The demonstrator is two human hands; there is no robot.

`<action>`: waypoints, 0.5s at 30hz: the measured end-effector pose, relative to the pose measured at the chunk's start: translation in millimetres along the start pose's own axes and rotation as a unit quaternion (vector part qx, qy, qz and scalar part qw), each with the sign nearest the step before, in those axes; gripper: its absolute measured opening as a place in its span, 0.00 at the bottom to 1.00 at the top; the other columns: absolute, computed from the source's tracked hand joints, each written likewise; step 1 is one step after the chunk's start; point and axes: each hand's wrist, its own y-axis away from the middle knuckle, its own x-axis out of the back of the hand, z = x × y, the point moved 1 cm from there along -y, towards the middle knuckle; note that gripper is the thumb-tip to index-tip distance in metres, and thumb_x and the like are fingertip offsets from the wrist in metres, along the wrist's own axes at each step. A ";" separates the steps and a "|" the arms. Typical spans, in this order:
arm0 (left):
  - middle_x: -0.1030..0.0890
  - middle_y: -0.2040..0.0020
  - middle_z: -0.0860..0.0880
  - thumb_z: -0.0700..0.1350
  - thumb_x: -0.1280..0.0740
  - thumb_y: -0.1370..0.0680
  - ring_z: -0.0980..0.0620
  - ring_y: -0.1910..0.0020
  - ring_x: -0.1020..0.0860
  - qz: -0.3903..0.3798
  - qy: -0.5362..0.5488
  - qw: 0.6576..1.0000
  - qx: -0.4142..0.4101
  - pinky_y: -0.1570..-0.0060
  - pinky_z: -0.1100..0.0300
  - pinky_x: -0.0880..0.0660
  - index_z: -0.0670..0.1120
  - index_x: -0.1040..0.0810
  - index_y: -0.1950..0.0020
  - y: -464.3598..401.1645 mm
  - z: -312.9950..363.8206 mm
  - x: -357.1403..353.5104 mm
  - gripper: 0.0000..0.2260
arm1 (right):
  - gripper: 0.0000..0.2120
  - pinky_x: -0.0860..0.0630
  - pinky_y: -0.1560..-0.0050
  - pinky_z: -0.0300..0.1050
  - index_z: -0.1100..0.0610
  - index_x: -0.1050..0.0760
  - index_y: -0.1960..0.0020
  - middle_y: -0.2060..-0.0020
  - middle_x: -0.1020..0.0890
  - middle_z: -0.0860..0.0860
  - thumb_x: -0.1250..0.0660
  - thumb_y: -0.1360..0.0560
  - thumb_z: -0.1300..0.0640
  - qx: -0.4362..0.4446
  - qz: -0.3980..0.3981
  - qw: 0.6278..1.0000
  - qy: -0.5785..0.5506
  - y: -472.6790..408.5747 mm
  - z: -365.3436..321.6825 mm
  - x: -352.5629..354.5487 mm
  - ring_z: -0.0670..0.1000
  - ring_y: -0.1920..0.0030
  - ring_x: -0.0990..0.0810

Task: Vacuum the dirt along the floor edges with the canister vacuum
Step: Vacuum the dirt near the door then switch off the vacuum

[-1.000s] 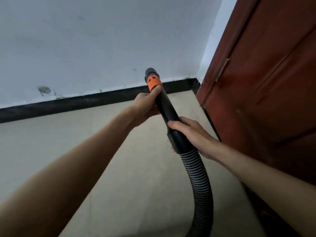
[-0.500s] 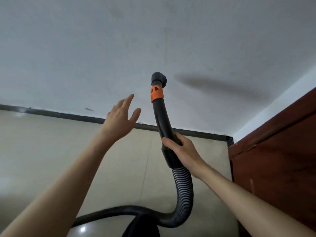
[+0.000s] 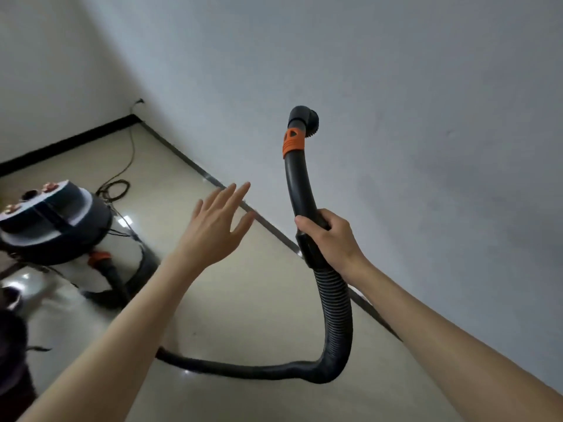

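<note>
Head view: right hand (image 3: 330,239) grip wrapped round hose handle (image 3: 300,193), left hand (image 3: 213,226) spread, empty.

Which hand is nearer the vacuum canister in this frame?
The left. The left hand hovers open over the floor, just right of the canister, touching nothing. The right hand is farther right, holding the hose handle by the wall.

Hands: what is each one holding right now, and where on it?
The right hand grips the vacuum wand at its lower end, just above the ribbed hose. The left hand is open and holds nothing.
</note>
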 end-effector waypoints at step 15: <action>0.45 0.22 0.47 0.54 0.41 0.19 0.45 0.23 0.48 0.184 -0.043 0.971 0.144 0.26 0.45 0.49 0.54 0.48 0.22 -27.8 -197.3 177.0 0.28 | 0.09 0.26 0.62 0.41 0.52 0.24 0.53 0.62 0.20 0.47 0.32 0.24 0.46 0.265 -0.215 0.912 0.227 -164.8 -206.6 -202.0 0.47 0.62 0.21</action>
